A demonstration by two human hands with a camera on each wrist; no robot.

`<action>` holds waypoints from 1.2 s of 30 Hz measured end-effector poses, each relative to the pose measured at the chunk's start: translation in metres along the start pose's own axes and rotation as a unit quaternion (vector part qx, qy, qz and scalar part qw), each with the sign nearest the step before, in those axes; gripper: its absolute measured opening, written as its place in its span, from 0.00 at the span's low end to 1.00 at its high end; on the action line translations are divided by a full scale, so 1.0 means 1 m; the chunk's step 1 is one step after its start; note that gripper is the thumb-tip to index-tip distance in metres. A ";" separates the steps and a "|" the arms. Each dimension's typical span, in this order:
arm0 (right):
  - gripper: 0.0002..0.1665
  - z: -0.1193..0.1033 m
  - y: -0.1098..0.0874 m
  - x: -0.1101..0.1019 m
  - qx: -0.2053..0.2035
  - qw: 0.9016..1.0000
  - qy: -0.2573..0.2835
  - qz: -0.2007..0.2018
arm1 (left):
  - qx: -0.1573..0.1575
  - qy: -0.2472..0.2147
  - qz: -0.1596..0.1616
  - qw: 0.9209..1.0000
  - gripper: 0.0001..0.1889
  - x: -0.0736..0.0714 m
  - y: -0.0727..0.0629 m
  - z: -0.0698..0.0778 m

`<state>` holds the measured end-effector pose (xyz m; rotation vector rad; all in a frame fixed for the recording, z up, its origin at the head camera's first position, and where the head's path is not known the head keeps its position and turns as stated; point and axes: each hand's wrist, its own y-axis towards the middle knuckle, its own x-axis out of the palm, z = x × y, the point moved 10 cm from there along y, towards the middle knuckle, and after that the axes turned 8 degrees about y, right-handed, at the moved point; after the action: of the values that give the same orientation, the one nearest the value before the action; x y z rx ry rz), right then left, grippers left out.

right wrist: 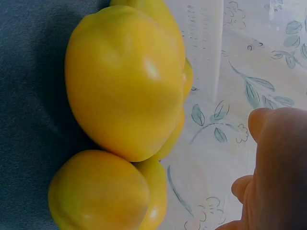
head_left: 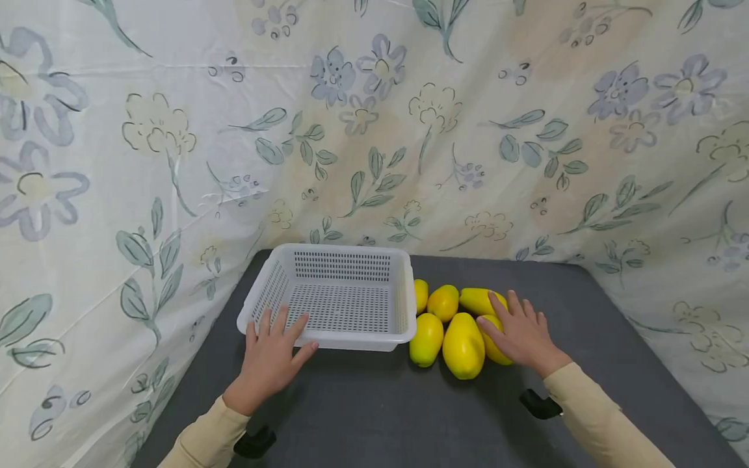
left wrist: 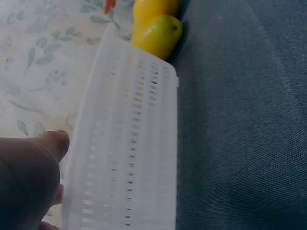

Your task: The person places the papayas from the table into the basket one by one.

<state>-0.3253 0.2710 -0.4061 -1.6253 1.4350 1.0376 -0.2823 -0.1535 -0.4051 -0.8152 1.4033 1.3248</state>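
A white perforated plastic basket (head_left: 357,340) stands on the dark table, with nothing in it. My left hand (head_left: 266,361) hovers at its front left edge, fingers spread; whether they touch the rim I cannot tell. To the basket's right lie several yellow fruits, papaya-like in shape. The largest fruit (head_left: 463,348) is in front, and a greenish-tipped fruit (head_left: 426,341) sits between it and the basket. My right hand (head_left: 523,335), fingers spread, is above the rightmost fruits and partly hides the front right fruit (head_left: 495,343). In the right wrist view the thumb is apart from the fruits.
The dark table (head_left: 374,416) extends in front of the basket and out to the right of the fruits. A floral cloth (head_left: 374,162) hangs behind the table and along both sides. Dark bands (head_left: 539,404) are at both wrists, against beige sleeves.
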 end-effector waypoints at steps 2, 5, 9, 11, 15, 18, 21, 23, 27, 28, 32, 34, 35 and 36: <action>0.51 0.003 0.000 0.002 0.002 1.000 -0.001 0.000 | -0.003 0.000 0.015 1.000 0.30 0.004 -0.002 -0.001; 0.52 0.008 0.001 0.005 0.007 1.000 -0.005 0.000 | -0.003 0.000 0.052 0.999 0.27 0.006 -0.004 0.000; 0.54 0.015 0.000 0.006 0.014 1.000 -0.004 0.000 | -0.007 -0.005 0.101 0.995 0.23 0.007 -0.004 0.002; 0.53 0.018 -0.001 0.006 0.018 1.000 0.001 -0.001 | -0.011 -0.007 0.117 0.993 0.21 0.009 -0.004 0.002; 0.51 0.021 -0.002 0.008 0.017 1.000 0.011 -0.004 | -0.016 -0.005 0.138 0.990 0.19 0.011 -0.003 0.001; 0.51 0.024 -0.004 0.010 0.014 1.000 0.014 -0.008 | -0.019 -0.005 0.143 0.990 0.18 0.012 -0.003 0.000; 0.51 0.026 -0.004 0.011 0.013 1.000 0.014 -0.010 | -0.020 -0.002 0.144 0.989 0.18 0.012 -0.003 -0.001; 0.51 0.028 -0.006 0.010 0.016 1.000 0.013 -0.009 | -0.020 0.000 0.145 0.989 0.18 0.011 -0.003 -0.001; 0.52 0.031 -0.007 0.009 0.021 1.000 0.015 -0.010 | -0.019 -0.001 0.146 0.989 0.18 0.010 -0.003 -0.001; 0.52 0.032 -0.007 0.009 0.022 1.000 0.015 -0.010 | -0.020 -0.002 0.146 0.989 0.18 0.010 -0.003 -0.001; 0.52 0.034 -0.007 0.009 0.025 1.000 0.017 -0.009 | -0.019 -0.009 0.142 0.990 0.17 0.009 -0.004 -0.001; 0.52 0.035 -0.008 0.009 0.027 0.999 0.016 -0.007 | -0.017 -0.012 0.141 0.990 0.17 0.010 -0.003 0.000; 0.52 0.036 -0.008 0.009 0.028 0.999 0.016 -0.007 | -0.017 -0.013 0.141 0.990 0.17 0.010 -0.003 0.001; 0.53 0.037 -0.008 0.009 0.029 0.999 0.015 -0.007 | -0.015 -0.013 0.142 0.990 0.17 0.009 -0.003 0.001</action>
<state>-0.3203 0.3014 -0.4300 -1.6136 1.4585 0.9592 -0.2817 -0.1512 -0.4149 -0.6303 1.5221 1.5704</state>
